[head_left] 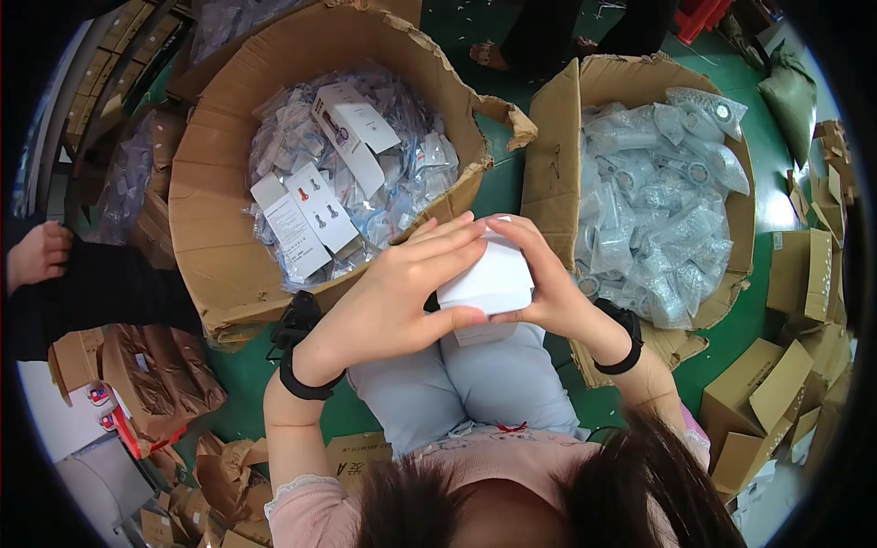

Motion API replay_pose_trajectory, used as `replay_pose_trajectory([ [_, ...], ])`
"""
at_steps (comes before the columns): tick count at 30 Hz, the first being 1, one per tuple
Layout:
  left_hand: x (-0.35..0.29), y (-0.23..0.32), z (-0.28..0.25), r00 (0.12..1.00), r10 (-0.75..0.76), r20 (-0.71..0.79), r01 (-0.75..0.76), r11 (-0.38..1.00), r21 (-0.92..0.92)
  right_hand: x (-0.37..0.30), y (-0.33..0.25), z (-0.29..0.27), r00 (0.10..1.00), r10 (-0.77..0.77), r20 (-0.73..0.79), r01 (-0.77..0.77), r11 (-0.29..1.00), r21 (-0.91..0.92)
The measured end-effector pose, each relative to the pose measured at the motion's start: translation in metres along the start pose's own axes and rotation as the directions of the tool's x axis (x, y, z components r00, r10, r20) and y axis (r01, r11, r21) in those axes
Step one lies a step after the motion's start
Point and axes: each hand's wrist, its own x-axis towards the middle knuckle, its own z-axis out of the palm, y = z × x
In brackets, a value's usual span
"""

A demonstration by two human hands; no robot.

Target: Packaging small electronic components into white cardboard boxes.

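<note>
Between my two hands, above my lap, is a small white box. My left hand grips it from the left, with its fingers over the far side and its thumb along the near edge. From the right, my right hand closes on the same box, its thumb also at the near edge. The far side of the box is partly hidden by my fingers. Just beyond my left hand, a big torn carton holds many clear plastic bags and flattened printed white boxes.
At the right, another open carton holds bubble-wrapped items. Brown boxes lie along the right side. Another person's hand and dark clothing show at the left edge. Someone's dark-clad legs stand at the far side.
</note>
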Motion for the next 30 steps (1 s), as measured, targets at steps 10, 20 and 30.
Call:
replay_pose_trajectory([
  [10, -0.002, 0.003, 0.012, 0.998, 0.066, -0.021, -0.060, 0.974, 0.220, -0.002, -0.005, 0.002, 0.999, 0.038, -0.036, -0.035, 0.997, 0.073],
  [20, -0.001, 0.006, 0.035, 0.983, 0.129, -0.129, -0.069, 0.920, 0.386, -0.008, 0.005, 0.012, 0.977, -0.050, -0.208, 0.078, 0.989, 0.127],
  [30, 0.005, -0.001, 0.043, 0.969, 0.182, -0.165, -0.127, 0.946, 0.300, -0.008, 0.002, 0.001, 0.939, -0.213, -0.269, 0.228, 0.973, 0.029],
])
